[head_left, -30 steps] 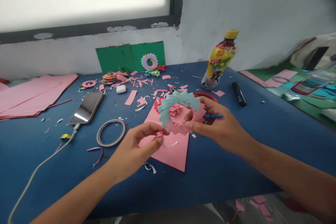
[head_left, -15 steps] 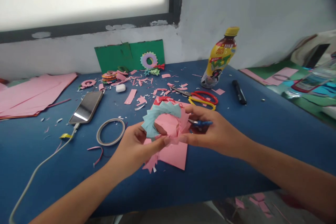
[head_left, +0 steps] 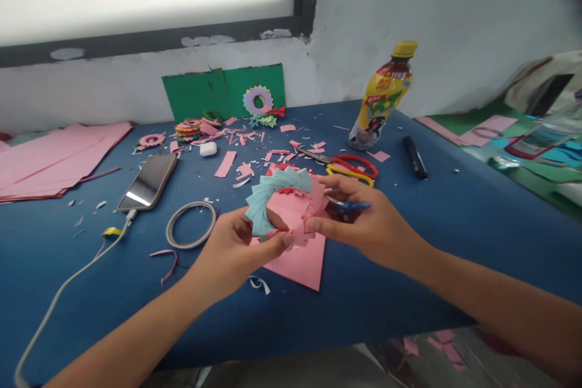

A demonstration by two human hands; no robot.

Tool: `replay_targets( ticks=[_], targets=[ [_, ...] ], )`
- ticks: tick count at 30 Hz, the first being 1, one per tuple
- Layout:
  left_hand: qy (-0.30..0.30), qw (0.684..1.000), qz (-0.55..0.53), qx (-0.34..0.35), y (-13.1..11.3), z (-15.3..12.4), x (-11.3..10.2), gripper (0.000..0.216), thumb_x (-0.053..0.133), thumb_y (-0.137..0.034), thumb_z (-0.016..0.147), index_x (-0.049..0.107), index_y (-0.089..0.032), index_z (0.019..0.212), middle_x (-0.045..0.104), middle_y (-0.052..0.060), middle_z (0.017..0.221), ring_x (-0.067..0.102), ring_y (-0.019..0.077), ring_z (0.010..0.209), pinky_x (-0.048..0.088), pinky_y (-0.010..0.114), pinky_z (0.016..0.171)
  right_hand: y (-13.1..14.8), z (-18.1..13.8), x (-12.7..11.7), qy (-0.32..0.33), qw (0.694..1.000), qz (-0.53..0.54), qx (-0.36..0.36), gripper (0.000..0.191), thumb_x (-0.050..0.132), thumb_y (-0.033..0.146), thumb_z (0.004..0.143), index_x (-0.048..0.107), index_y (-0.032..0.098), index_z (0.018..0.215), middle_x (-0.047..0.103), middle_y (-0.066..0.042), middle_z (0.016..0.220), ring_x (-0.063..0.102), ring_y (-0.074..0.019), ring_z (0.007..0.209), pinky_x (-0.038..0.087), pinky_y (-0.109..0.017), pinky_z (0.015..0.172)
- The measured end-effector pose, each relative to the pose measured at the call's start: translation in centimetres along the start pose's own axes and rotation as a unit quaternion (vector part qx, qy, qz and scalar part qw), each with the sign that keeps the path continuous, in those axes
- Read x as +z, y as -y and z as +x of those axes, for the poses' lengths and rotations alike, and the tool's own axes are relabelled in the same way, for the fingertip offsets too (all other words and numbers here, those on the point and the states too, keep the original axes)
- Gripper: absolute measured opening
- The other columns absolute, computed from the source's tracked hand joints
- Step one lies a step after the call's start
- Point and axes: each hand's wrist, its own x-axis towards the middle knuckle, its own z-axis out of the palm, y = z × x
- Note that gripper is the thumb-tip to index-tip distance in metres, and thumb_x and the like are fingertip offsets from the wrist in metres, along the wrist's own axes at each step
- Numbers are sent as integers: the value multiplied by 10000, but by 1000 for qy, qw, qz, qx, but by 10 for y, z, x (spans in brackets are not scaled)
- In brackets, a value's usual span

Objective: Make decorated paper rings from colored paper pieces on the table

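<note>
A folded paper ring (head_left: pixel 262 204), light blue on its left and top and pink on its right and bottom, is held up between both hands above the table. My left hand (head_left: pixel 243 239) pinches its lower left, thumb in front. My right hand (head_left: pixel 364 218) grips the pink right side between thumb and fingers. A blue pen-like tool (head_left: pixel 352 207) shows beside the right fingers; whether they touch it I cannot tell. Beneath the ring lies a pink paper sheet (head_left: pixel 300 270). Behind it are red folded paper pieces (head_left: pixel 282 167), partly hidden.
Scissors (head_left: pixel 348 163) with red and yellow handles lie behind my right hand, near a drink bottle (head_left: pixel 382 97) and a black marker (head_left: pixel 414 157). To the left are a tape roll (head_left: pixel 170 231), a charging phone (head_left: pixel 149 183) and pink sheets (head_left: pixel 59 157). Paper scraps (head_left: pixel 225 164) litter the table.
The ring has tilted a little and now shows as a closed loop; the pink tail that hung below my left hand no longer shows there. Both hands keep their hold on it.
</note>
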Motion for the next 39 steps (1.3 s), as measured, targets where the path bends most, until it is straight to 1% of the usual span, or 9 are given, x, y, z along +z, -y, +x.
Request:
replay_targets(
  ticks=[9, 12, 15, 18, 23, 27, 29, 34, 39],
  targets=[
    [-68, 990, 103, 72, 1, -2, 3, 138, 682, -299, 688, 640, -169, 709, 650, 9, 654, 616, 174, 655, 498, 262, 592, 2, -3, 5, 66, 995, 78, 11, 356, 745, 352, 620, 524, 205, 858, 618, 11, 717, 604, -152, 698, 472, -261, 613],
    [-83, 964, 187, 172, 0, -7, 1, 27, 649, -230, 723, 660, -211, 738, 687, -3, 734, 638, 173, 696, 500, 311, 750, 1, -7, 5, 71, 994, 77, -15, 330, 730, 309, 648, 524, 224, 892, 637, 5, 760, 620, -157, 707, 483, -270, 618],
    [-60, 916, 259, 300, -4, -14, -6, 139, 637, -152, 731, 681, -265, 799, 708, -28, 820, 656, 154, 724, 352, 382, 1003, -4, -9, 0, 101, 988, 83, -78, 322, 695, 247, 687, 528, 251, 963, 648, -14, 879, 630, -174, 819, 490, -297, 700],
    [-47, 884, 293, 361, -9, -21, -15, 258, 641, -118, 733, 682, -322, 887, 709, -34, 909, 667, 162, 779, 256, 412, 1064, -7, -8, -7, 97, 985, 82, -114, 396, 716, 202, 660, 528, 283, 999, 637, -9, 955, 598, -174, 922, 469, -285, 735],
    [-19, 859, 335, 388, -9, -26, -21, 314, 635, -64, 730, 684, -344, 864, 710, -56, 916, 673, 173, 814, 306, 412, 1027, -4, -1, -9, 111, 981, 159, -22, 263, 611, 405, 750, 560, 257, 963, 638, -27, 934, 576, -146, 806, 421, -226, 562],
    [-80, 825, 396, 395, -6, -32, -6, 302, 597, -32, 755, 677, -305, 857, 718, -44, 883, 674, 175, 817, 313, 412, 1031, 2, -4, 0, 119, 979, 147, 77, 215, 612, 410, 748, 574, 211, 819, 595, 9, 770, 527, -94, 656, 384, -186, 506],
    [-94, 790, 435, 422, -4, -32, -1, 299, 576, -25, 769, 664, -294, 864, 720, -48, 872, 673, 161, 827, 307, 403, 1043, 3, -7, 3, 136, 977, 133, 97, 187, 671, 336, 715, 559, 204, 784, 564, 38, 702, 510, -75, 615, 394, -176, 524],
    [-45, 666, 486, 564, 1, -22, -7, 114, 623, -70, 754, 663, -167, 801, 722, -35, 887, 656, 98, 868, 228, 309, 1105, 4, -10, 4, 154, 967, 160, 124, 210, 710, 264, 682, 531, 189, 764, 559, 56, 655, 484, -53, 536, 390, -162, 480],
    [-42, 659, 482, 576, 5, -18, -11, 92, 615, -74, 767, 666, -134, 814, 721, -20, 893, 634, 91, 917, 209, 321, 1120, 5, -9, 2, 172, 963, 171, 118, 157, 692, 218, 699, 554, 180, 764, 582, 44, 681, 520, -56, 562, 413, -158, 492]
  ],
)
